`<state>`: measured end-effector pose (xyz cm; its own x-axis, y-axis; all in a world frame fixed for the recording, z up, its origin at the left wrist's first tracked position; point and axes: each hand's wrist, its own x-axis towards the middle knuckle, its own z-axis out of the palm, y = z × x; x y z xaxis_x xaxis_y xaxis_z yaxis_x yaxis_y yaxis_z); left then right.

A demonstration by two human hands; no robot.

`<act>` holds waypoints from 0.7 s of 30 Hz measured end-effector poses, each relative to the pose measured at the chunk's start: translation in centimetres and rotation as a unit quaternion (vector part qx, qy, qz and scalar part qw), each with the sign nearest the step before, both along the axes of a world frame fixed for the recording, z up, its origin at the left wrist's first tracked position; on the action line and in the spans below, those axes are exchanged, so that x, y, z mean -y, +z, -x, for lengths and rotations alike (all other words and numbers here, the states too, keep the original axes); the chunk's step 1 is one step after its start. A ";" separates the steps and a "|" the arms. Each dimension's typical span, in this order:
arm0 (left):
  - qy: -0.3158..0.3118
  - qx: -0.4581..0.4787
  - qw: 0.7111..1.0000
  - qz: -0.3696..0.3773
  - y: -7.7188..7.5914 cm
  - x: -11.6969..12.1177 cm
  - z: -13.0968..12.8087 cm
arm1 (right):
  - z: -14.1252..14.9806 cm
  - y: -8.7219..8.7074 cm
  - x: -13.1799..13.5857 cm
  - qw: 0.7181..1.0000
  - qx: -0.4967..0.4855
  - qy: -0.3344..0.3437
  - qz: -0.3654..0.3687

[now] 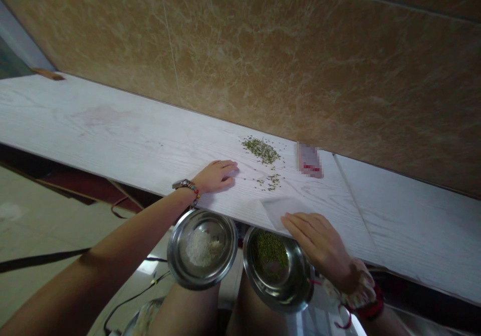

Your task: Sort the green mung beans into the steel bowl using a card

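My left hand (216,177) rests on the white board, palm down with its fingers stretched out and nothing in them. To its right lies a loose pile of green beans (261,149) mixed with some pale grains, with a smaller scatter of green beans (271,182) nearer me. My right hand (317,233) pinches a thin whitish sheet (280,211), like paper or card, at the board's front edge. Just below that hand is a steel bowl (304,298) with green beans (269,253) in it. Left of it, another steel bowl (176,271) contains white rice-like grains (201,247).
A pixelated flat object (309,159) lies by the wall at the back. The narrow white board (124,125) runs along a brown marbled wall (233,50). Both bowls sit over my legs, below the board's edge. Cables (131,296) trail across the floor at left.
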<state>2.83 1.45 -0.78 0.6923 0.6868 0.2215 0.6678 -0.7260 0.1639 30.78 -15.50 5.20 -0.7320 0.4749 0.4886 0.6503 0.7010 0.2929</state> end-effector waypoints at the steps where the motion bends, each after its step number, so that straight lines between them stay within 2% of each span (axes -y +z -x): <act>1: 0.001 -0.001 1.000 0.000 0.0 0.0 0.0 | 0.0 0.0 0.4 1.000 0.002 -0.003 -0.001; 8: 0.002 0.001 1.000 0.005 0.0 -0.1 0.0 | -0.5 0.0 2.1 1.000 -0.018 -0.021 -0.007; 15: -0.001 0.003 1.000 -0.002 -0.2 -0.1 0.0 | -2.0 -0.2 1.8 0.992 -0.099 -0.064 -0.042; 21: -0.007 0.002 1.000 -0.012 -0.1 -0.1 0.0 | -3.3 -0.5 1.9 0.988 -0.102 -0.101 -0.049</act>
<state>2.79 1.56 -0.92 0.7005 0.6721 0.2400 0.6577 -0.7385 0.1484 34.09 -17.40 4.70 -0.5086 0.5438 0.6675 0.8263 0.5261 0.2010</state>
